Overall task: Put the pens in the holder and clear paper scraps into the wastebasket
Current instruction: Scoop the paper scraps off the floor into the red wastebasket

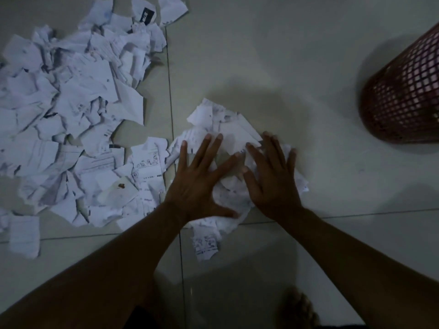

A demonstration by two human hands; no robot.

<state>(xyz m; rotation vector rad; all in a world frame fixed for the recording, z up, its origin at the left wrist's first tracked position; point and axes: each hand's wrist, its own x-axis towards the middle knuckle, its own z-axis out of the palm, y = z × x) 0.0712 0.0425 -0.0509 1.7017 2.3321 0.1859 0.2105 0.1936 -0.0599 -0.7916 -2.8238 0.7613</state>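
Both sets of fingers are spread out straight and flat, nothing curled, nothing gripped. The left hand (pixel 198 184) and right hand (pixel 273 180) are pressing palm-down side by side on a small heap of torn paper (pixel 215 119) sitting on the tiled floor (pixel 308 67), right where two grout lines cross. One scrap (pixel 206 245) sticks out below the left wrist with printed lines and little drawings on it, but the print is way too small and blurry to read.

Left of the hands there's a much bigger spread of paper scraps (pixel 71 110) covering the floor, some with cartoon-ish printed figures, one near the top with a black patch carrying pale lettering I can't make out. The red mesh wastebasket (pixel 406 91) is off to the right, well apart from the heap. A bare foot (pixel 299 309) shows at the bottom edge.
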